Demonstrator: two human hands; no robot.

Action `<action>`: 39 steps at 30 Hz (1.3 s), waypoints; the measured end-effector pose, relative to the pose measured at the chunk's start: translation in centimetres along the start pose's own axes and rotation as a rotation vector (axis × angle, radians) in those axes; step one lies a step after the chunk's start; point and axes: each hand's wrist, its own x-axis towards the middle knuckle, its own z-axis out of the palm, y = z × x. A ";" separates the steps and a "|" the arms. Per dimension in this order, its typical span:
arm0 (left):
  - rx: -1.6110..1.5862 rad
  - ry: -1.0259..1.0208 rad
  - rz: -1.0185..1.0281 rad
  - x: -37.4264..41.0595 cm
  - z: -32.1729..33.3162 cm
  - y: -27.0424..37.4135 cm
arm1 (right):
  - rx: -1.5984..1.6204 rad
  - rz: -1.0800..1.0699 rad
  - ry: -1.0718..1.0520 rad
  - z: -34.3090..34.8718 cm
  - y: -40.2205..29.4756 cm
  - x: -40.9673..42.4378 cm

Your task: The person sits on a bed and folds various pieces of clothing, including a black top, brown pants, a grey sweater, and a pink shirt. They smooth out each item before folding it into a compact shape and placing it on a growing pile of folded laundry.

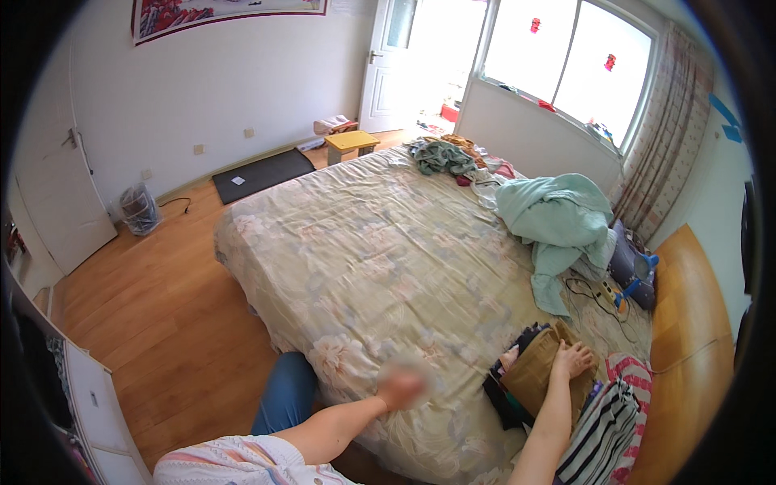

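Note:
My right hand lies on top of a folded brown garment, its fingers spread over the cloth. That garment rests on a pile with dark clothes beneath it, near the headboard end of the bed. Beside the pile is a black-and-white striped cloth, and past it a red-and-white striped cloth. My left hand is over the near edge of the floral bedsheet. Blur covers it, so its fingers cannot be made out.
A rumpled mint-green quilt and a heap of loose clothes lie along the bed's far side. By the wooden headboard are a power strip with cords and a blue clip-on device. A yellow stool stands beyond the foot.

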 end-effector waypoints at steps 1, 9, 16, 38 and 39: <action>0.034 -0.033 -0.015 0.0 0.0 0.0 | -0.002 -0.005 -0.003 -0.6 -0.1 -0.2; 0.039 0.003 -0.006 0.0 -0.1 0.2 | 0.186 -0.065 0.031 -1.8 1.8 -2.3; 0.007 -0.017 -0.044 0.1 0.2 -0.1 | 0.329 -0.175 -0.065 -3.1 2.0 -10.0; -0.108 -0.074 -0.098 0.7 -0.7 0.5 | 0.161 -0.101 0.172 -1.3 2.4 -14.5; -0.112 -0.048 -0.082 0.7 -0.8 0.6 | 0.187 -0.131 0.205 -1.0 2.6 -14.8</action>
